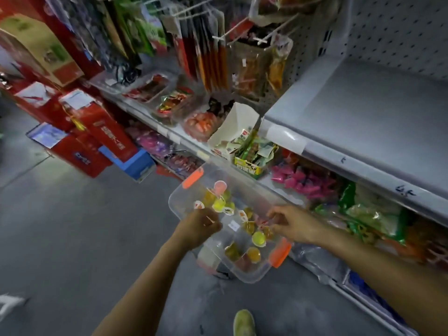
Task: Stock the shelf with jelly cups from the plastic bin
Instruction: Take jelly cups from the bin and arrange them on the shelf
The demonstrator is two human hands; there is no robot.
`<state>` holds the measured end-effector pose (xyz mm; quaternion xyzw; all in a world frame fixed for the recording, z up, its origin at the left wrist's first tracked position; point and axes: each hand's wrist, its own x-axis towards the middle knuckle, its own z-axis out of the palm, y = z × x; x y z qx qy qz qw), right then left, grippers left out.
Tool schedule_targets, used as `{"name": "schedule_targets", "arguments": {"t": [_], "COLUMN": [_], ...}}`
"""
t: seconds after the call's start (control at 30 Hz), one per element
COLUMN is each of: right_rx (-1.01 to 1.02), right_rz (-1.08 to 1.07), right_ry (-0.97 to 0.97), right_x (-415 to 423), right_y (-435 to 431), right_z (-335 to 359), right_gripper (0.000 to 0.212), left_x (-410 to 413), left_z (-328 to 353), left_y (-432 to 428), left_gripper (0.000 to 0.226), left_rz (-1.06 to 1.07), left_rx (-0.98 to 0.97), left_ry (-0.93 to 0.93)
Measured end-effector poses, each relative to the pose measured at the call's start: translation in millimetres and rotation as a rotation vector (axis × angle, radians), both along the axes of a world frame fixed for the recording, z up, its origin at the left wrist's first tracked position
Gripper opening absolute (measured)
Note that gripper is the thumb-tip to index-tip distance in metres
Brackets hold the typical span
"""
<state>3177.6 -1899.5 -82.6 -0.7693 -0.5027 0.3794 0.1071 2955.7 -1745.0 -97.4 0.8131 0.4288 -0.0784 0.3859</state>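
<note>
Gripping the plastic bin (252,278) by its left rim, your left hand (201,226) should keep it level. Your right hand (294,224) curls among the jelly cups (259,238) inside, though its grasp is unclear. Pinch one firmly.

We find the lighting dim and uneven. A brighter patch lies on the floor (84,226) at far left, and the bare shelf (388,105) takes pale light from above, with shadow beneath it. Motion blur smears the hanging packets (211,57). Straight lines bow towards the edges.
</note>
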Motion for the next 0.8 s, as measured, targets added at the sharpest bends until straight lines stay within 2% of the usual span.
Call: {"name": "schedule_targets", "arguments": {"t": [0.07,0.17,0.23,0.37,0.5,0.63,0.7,0.8], "right_rx": [-0.054,-0.139,-0.179,-0.238,-0.23,-0.267,-0.302,-0.355], "right_rz": [0.01,0.037,0.029,-0.011,0.009,0.04,0.017,-0.031], "right_ry": [0.02,0.021,0.014,-0.012,-0.071,-0.236,-0.27,-0.301], "right_x": [2.1,4.7,6.5,8.7,-0.4,-12.3,-19.3,-32.0], "right_y": [16.3,39.2,53.4,80.3,98.9,116.6,125.8,134.0], "right_z": [-32.6,-73.8,-104.1,-169.9,-231.5,-272.2,-286.2,-302.1], "right_gripper": [0.022,0.007,0.019,0.013,0.032,0.035,0.043,0.06], "left_x": [9.9,28.7,41.7,59.6,75.9,74.6,74.8,83.3], "left_z": [-30.4,-73.5,-104.8,-168.1,-220.1,-260.3,-278.0,-297.7], "left_y": [4.4,10.1,13.9,18.7,23.7,18.4,16.2,10.7], "left_gripper": [0.025,0.023,0.027,0.038,0.04,0.06,0.063,0.063], "left_rz": [0.005,0.037,0.063,0.15,0.084,-0.179,-0.22,-0.169], "left_rx": [-0.037,-0.089,-0.139,-0.271,-0.229,-0.198,-0.192,-0.184], "left_ry": [0.005,0.019,0.073,0.23,0.43,0.68,0.729,0.767]}}
